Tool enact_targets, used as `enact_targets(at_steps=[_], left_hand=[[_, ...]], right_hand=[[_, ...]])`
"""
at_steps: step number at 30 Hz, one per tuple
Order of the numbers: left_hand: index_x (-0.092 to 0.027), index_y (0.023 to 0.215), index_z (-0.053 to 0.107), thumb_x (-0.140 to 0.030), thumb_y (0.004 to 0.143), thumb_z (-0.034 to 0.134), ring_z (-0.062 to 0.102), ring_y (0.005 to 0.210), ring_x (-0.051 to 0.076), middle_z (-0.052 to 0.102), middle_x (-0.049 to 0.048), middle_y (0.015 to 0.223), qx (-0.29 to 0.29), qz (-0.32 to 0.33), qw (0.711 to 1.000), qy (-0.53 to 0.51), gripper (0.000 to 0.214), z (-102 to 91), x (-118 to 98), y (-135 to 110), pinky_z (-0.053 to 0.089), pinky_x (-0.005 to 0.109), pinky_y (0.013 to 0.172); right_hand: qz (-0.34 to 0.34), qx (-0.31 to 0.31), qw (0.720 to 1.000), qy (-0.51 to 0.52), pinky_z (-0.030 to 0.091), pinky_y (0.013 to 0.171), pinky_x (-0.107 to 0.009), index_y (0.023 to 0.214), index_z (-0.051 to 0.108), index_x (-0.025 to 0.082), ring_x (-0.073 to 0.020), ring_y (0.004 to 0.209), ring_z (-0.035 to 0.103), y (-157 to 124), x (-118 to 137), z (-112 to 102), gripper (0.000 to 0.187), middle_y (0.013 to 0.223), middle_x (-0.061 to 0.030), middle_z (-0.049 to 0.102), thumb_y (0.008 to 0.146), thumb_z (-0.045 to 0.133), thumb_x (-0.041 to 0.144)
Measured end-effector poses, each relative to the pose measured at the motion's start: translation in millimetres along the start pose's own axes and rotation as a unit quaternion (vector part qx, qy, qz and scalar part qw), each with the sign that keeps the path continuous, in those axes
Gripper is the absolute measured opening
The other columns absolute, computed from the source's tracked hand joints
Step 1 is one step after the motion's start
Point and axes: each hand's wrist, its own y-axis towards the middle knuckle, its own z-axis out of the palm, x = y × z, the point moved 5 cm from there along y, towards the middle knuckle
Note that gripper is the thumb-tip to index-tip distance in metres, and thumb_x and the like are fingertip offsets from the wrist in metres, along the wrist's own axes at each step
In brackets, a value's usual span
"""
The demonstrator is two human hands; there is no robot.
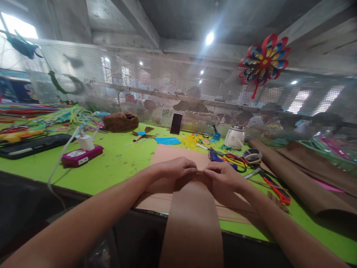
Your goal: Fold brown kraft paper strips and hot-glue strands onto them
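A long strip of brown paper [195, 219] runs from the table down past its front edge toward me. At its far end the strip has a narrow folded edge. My left hand [180, 167] pinches the left part of this edge, thumb and fingers together. On the right part, my right hand [221, 173] presses with closed fingers. Beneath both hands lie more sheets of light brown paper [164, 152]. Just beyond my right hand rests a blue glue gun [216, 155].
Scissors with orange handles [281, 193] and rolled brown paper [301, 182] lie to the right. A white kettle-like pot [235, 137] and an upright phone [176, 123] stand at the back. A purple power strip [82, 155] with its cable sits left on the green table [117, 171].
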Motion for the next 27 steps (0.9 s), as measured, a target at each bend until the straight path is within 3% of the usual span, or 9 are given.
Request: enact_targets(at_steps=[4, 15, 20, 27], left_hand=[[-0.014, 0.093, 0.06, -0.037, 0.089, 0.038, 0.05, 0.074, 0.013, 0.061, 0.0035, 0.085, -0.019, 0.001, 1.0, -0.008, 0.032, 1.7, -2, -1, 0.037, 0.022, 0.068], [-0.013, 0.094, 0.058, -0.034, 0.091, 0.036, 0.048, 0.076, 0.012, 0.06, 0.0033, 0.087, -0.015, 0.001, 0.999, -0.044, 0.031, 6.9, -11, -4, 0.036, 0.021, 0.069], [-0.013, 0.091, 0.058, -0.036, 0.09, 0.035, 0.048, 0.072, 0.011, 0.059, 0.0021, 0.082, -0.006, -0.005, 1.0, -0.022, 0.033, 6.9, -9, -4, 0.035, 0.021, 0.066], [-0.015, 0.092, 0.062, -0.037, 0.087, 0.042, 0.051, 0.07, 0.013, 0.063, 0.0036, 0.082, -0.029, -0.002, 0.999, 0.031, 0.031, 10.3, -11, -7, 0.034, 0.022, 0.063]], right_hand=[[0.003, 0.006, 1.0, 0.011, 0.042, 0.062, -0.025, 0.073, 0.066, 0.015, -0.016, 0.069, 0.056, -1, 2, -5, 0.025, 0.071, -0.0022, 0.064, 0.081, 0.053, 0.035], [-0.031, 0.029, 0.999, -0.006, 0.045, 0.064, -0.027, 0.084, 0.071, 0.021, -0.0184, 0.075, 0.06, -5, 13, -7, 0.024, 0.083, -0.0038, 0.07, 0.081, 0.054, 0.036], [-0.048, 0.009, 0.998, -0.051, 0.042, 0.059, -0.025, 0.075, 0.069, 0.02, -0.0166, 0.067, 0.057, -7, 23, -4, 0.026, 0.071, -0.0036, 0.068, 0.082, 0.053, 0.039], [-0.018, -0.009, 0.998, -0.067, 0.036, 0.051, -0.023, 0.064, 0.064, 0.017, -0.0149, 0.059, 0.051, -9, 21, -2, 0.034, 0.055, -0.0019, 0.06, 0.08, 0.053, 0.046]])
